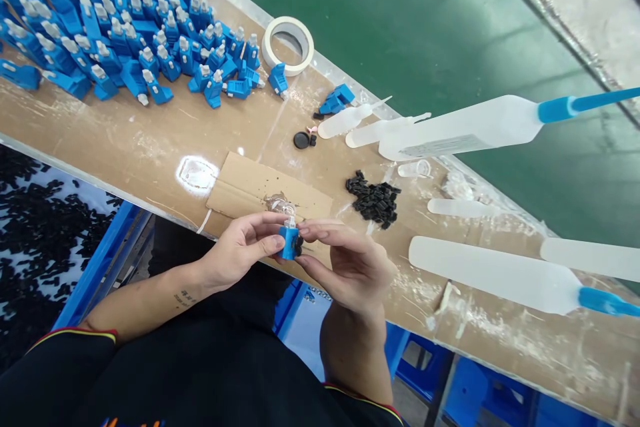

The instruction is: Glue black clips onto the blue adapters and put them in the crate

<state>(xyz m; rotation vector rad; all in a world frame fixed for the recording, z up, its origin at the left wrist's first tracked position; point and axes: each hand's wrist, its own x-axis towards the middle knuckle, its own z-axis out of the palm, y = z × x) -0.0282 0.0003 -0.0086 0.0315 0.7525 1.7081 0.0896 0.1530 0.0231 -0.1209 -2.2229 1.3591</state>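
My left hand (pixel 240 250) grips a small blue plastic part (pixel 288 244) with a whitish nozzle-like tip, thumb on its near side. The part is above the near edge of a cardboard strip (pixel 270 184). At its right side, my right hand (pixel 350 257) pinches a small black piece (pixel 299 245) between thumb and fingers, against or very close to the blue part. Fingers partly cover both things. A dark, wet-looking smear with a clear ring-like shape (pixel 283 206) lies on the cardboard just beyond the hands.
Many similar blue parts (pixel 115 34) crowd the far left of the table. A tape roll (pixel 288 46), black pieces (pixel 375 199) and white squeeze bottles (pixel 460 128) lie beyond and right. A blue-edged bin of black pieces (pixel 40 227) stands lower left. A green surface (pixel 380 14) borders the table.
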